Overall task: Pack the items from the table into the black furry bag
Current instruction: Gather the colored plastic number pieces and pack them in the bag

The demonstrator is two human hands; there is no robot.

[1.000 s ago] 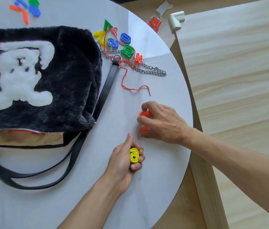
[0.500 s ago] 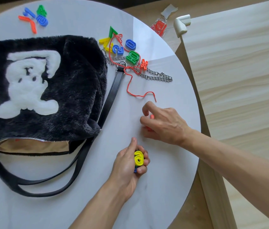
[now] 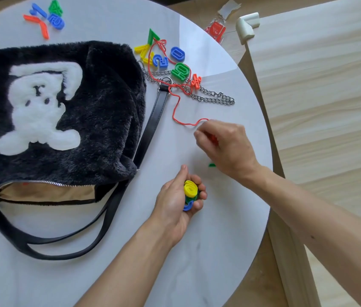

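Picking up a red piece with pinched fingers, the right hand (image 3: 223, 147) is working beside the red string (image 3: 176, 111) while the left hand (image 3: 178, 201) is squeezing a small stack of number pieces (image 3: 190, 191) near the open black furry bag (image 3: 64, 120), so both should be gripping tightly.

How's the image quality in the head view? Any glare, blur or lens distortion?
Head view: soft daylight with only faint shadows under the hands; a pale glare patch across the table top right of the plastic numbers; right hand fingers slightly smeared, left hand and black furry bag sharp; wide-angle bowing along the wooden board edge.
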